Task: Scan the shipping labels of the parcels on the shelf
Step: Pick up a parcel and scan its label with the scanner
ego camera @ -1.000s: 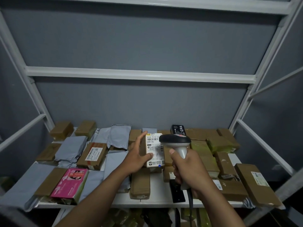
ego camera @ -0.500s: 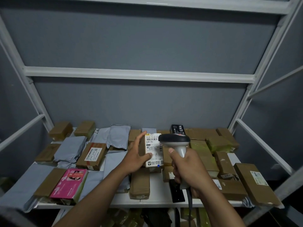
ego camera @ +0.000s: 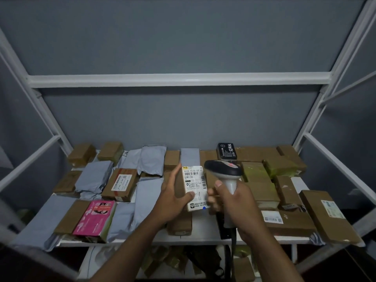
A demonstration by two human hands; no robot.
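Here the left hand (ego camera: 174,197) grips a small parcel (ego camera: 193,188) from its left side, thumb pressed on the white shipping label (ego camera: 195,185) and fingers curled behind, holding it upright above the shelf (ego camera: 203,237). Just beside it, the right hand (ego camera: 234,202) is wrapped round the handle of a barcode scanner (ego camera: 223,171), its head level with the label's top. Brown boxes and grey mailers cover the shelf around both forearms.

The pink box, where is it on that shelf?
In the head view the pink box lies at the shelf's front left, between a flat brown parcel and a grey mailer bag, well left of both hands.
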